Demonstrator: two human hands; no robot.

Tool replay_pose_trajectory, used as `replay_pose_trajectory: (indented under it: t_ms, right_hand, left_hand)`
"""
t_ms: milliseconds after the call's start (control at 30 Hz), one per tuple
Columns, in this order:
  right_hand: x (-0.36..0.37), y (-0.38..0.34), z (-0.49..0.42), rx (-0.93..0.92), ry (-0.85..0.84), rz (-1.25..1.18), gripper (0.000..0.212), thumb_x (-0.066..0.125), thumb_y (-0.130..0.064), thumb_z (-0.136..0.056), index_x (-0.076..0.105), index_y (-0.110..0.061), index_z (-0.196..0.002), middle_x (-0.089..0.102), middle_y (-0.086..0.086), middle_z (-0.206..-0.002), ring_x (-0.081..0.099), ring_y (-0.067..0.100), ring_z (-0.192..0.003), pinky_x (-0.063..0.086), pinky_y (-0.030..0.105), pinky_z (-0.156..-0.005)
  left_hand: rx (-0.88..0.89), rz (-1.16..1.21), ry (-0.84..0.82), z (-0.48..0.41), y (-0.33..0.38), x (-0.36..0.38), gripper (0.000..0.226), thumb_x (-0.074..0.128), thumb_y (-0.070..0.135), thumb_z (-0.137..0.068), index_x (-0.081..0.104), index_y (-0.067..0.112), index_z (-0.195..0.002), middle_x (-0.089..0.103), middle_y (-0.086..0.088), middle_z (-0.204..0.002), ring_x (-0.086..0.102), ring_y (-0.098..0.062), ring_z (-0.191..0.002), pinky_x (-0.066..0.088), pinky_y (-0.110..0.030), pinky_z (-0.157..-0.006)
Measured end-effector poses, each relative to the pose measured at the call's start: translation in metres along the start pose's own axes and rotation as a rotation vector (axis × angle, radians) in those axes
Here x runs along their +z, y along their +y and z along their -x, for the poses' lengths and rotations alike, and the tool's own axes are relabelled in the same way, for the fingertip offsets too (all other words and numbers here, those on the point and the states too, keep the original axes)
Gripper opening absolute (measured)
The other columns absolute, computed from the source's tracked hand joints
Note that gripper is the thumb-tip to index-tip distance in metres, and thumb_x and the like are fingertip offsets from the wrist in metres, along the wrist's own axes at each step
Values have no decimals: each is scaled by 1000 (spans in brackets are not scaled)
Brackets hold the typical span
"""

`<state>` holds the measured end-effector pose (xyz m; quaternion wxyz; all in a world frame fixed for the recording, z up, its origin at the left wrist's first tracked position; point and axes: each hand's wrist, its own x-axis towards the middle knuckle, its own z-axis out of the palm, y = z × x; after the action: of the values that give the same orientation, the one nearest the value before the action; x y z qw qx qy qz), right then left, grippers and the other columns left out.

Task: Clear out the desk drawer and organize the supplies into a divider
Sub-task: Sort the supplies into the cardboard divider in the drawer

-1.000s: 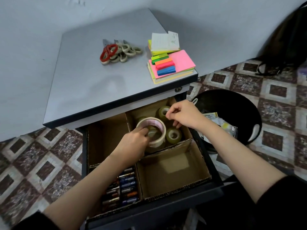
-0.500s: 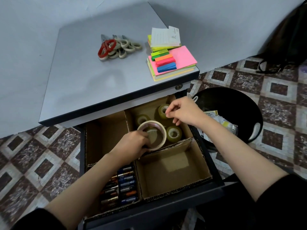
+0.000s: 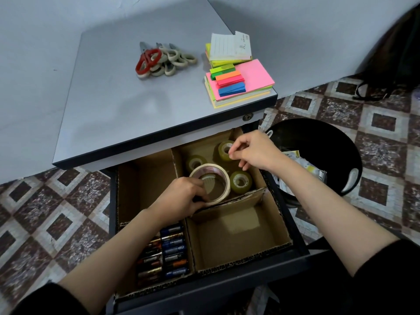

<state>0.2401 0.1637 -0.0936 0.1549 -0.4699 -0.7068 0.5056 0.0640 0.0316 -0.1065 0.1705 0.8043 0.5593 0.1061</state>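
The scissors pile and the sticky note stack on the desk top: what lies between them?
Nothing. In the head view, only bare grey desk top separates the scissors pile from the sticky note stack.

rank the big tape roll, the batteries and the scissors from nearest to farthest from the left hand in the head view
1. Big tape roll: gripped by the left hand, in the drawer's rear right compartment.
2. Batteries: front left compartment, beside the forearm.
3. Scissors: up on the desktop, far back.
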Motion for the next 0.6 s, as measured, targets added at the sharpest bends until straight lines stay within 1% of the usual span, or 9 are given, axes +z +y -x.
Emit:
replay_pose_trajectory:
  t_ms: [133,200,300,367,433,600]
  right_hand:
    - [0,0,0,8,0,-6,6,66,-7,-84,69,-7,-89,64,0,-85,62,14,-59,53,18,-50]
    - [0,0,0,11,0,-6,5,66,-6,-84,69,-7,-88,64,0,-85,62,13,-58,53,18,-50]
    - [0,0,0,9,-2,-3,5,66,-6,-84,69,-6,-89,64,-1,-84,62,13,-56,53,18,-50]
    - [0,0,0,9,-4,0,6,66,-6,-84,69,-5,-90,63,-2,-83,62,13,-57,53,18,-50]
    - [0,0,0,5,-3,7,7,65,-6,-85,69,-5,-90,63,-3,-81,62,13,-57,54,18,-51]
    - [0,0,-1,1,-2,14,7,66,-6,-84,70,-5,-90,63,-2,-80,62,13,-56,54,19,-51]
  left_hand:
    - [4,-4,6,3,0,-2,11,80,10,-68,75,15,-77,66,4,-77,63,-10,-73,51,-20,-64]
    - [-6,-8,-10,2,0,-2,10,79,11,-70,75,14,-79,66,2,-79,64,-12,-75,53,-23,-65]
    - [-64,-34,-54,-1,0,-1,9,72,15,-79,75,14,-88,66,1,-88,62,-13,-85,52,-26,-74]
    - [-76,-48,-67,-3,-2,1,11,70,17,-81,75,15,-91,66,1,-91,61,-13,-89,51,-29,-78]
    - [-67,-60,-64,-4,-3,2,11,70,18,-81,75,16,-90,66,1,-90,61,-14,-89,52,-32,-78]
    - [-78,-81,-99,-6,-2,2,11,70,18,-81,75,16,-91,66,1,-92,61,-15,-90,52,-33,-78]
